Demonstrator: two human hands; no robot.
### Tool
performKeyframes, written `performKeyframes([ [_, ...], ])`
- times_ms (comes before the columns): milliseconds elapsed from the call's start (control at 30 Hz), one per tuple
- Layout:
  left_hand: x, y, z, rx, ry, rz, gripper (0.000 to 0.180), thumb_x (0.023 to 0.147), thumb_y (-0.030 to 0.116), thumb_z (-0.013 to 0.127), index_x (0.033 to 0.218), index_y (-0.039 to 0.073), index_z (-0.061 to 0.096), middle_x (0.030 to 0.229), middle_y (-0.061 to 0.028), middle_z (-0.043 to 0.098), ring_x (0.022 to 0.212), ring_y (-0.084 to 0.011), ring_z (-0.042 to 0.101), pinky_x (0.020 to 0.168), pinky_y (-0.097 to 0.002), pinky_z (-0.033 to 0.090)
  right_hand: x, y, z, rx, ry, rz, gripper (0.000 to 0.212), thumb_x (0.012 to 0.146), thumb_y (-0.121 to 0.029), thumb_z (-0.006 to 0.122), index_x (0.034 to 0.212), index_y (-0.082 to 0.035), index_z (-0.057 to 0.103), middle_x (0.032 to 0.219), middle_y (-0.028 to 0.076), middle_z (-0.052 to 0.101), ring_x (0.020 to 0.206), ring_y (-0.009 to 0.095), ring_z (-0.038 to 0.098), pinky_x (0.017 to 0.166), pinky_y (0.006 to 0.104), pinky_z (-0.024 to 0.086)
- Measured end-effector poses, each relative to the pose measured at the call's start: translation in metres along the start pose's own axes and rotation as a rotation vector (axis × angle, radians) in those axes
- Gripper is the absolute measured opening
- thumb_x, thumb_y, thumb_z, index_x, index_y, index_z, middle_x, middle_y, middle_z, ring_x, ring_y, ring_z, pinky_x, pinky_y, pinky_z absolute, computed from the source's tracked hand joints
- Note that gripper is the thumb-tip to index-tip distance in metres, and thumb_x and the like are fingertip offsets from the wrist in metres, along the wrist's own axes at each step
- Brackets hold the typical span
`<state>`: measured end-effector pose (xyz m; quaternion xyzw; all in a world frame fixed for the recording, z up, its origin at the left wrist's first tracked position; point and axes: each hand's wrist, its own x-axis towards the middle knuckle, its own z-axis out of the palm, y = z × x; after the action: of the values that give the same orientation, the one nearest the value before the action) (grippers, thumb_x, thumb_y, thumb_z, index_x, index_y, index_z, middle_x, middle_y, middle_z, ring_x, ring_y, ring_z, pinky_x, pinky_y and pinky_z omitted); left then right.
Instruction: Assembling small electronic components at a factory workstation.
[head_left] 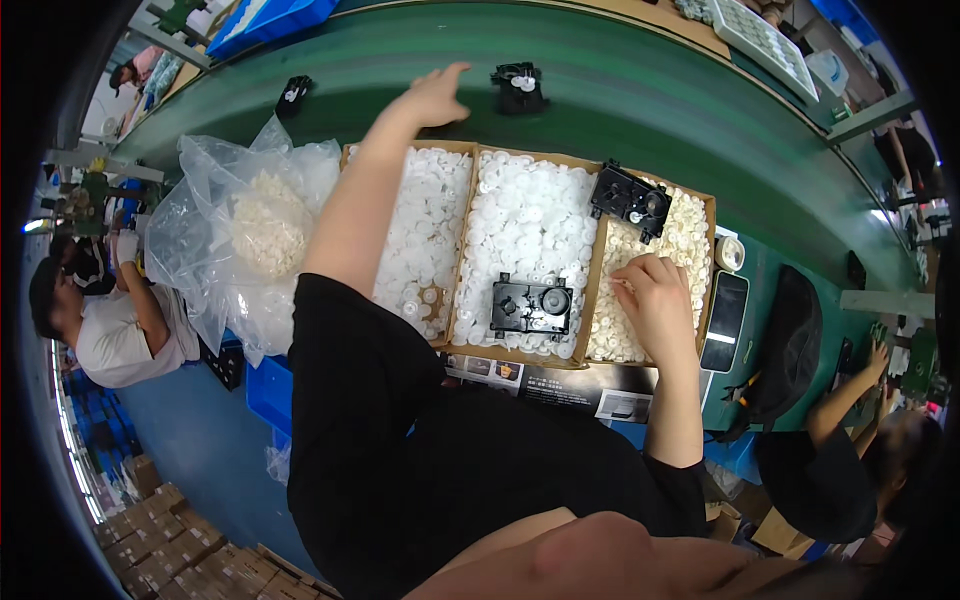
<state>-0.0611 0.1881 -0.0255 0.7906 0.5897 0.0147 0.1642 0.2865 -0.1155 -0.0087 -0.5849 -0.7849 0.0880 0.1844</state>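
My left hand (432,98) reaches over the green conveyor belt, fingers stretched out and nothing visible in them. Just right of its fingertips, apart from them, lies a black plastic housing (518,90) with white round parts. Above a carton of small cream plastic parts (688,215), my right hand (660,300) has thumb and fingers pinched together; whatever they hold is hidden. A second black housing (630,198) rests across the top of that carton. Another black housing (530,306) lies on the white round plastic parts (525,215) in the middle carton.
More white parts (425,215) fill the left carton. Beside it stands a clear plastic bag (215,215) of cream pieces. A small black assembly (293,95) sits farther left on the belt. To the right are a phone (725,320), a tape roll (731,253) and a black bag (790,350). Co-workers sit at both sides.
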Motion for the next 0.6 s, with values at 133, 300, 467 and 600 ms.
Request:
performKeyframes([
  [133, -0.022, -0.094, -0.001, -0.048, -0.132, -0.015, 0.091, 0.068, 0.020, 0.090, 0.153, 0.019, 0.057, 0.146, -0.0125, 0.063, 0.124, -0.0413, 0.061, 0.109, -0.0467, 0.051, 0.001, -0.002, 0.002, -0.042, -0.001, -0.025, 0.011, 0.089, -0.014, 0.076, 0.099, -0.009, 0.075, 0.101, 0.004, 0.067, 0.094, 0.026, 0.061, 0.093, 0.0373, 0.048],
  [300, -0.036, -0.049, -0.006, 0.018, 0.192, -0.191, 0.083, 0.072, 0.042, 0.091, 0.147, 0.017, 0.064, 0.142, -0.0101, 0.065, 0.128, -0.0389, 0.057, 0.114, -0.0478, 0.043, -0.002, 0.006, 0.005, -0.099, 0.007, -0.030, 0.011, 0.090, -0.013, 0.076, 0.099, -0.008, 0.074, 0.101, 0.005, 0.067, 0.094, 0.027, 0.063, 0.092, 0.0379, 0.050],
  [467, -0.092, 0.026, -0.013, 0.104, 0.567, -0.075, 0.085, 0.076, 0.061, 0.084, 0.145, 0.015, 0.065, 0.140, -0.0091, 0.065, 0.132, -0.0373, 0.051, 0.119, -0.0519, 0.032, 0.008, -0.008, 0.001, 0.012, 0.038, 0.062, 0.010, 0.090, -0.013, 0.075, 0.099, -0.008, 0.074, 0.101, 0.006, 0.068, 0.095, 0.027, 0.065, 0.091, 0.0390, 0.052],
  [600, -0.146, 0.103, 0.009, -0.018, 0.472, 0.123, 0.090, 0.078, 0.070, 0.079, 0.145, 0.012, 0.065, 0.142, -0.0101, 0.063, 0.137, -0.0370, 0.046, 0.123, -0.0574, 0.022, 0.009, -0.002, 0.000, -0.002, 0.007, 0.086, 0.010, 0.089, -0.011, 0.076, 0.097, -0.007, 0.074, 0.099, 0.006, 0.068, 0.095, 0.028, 0.065, 0.090, 0.0391, 0.053],
])
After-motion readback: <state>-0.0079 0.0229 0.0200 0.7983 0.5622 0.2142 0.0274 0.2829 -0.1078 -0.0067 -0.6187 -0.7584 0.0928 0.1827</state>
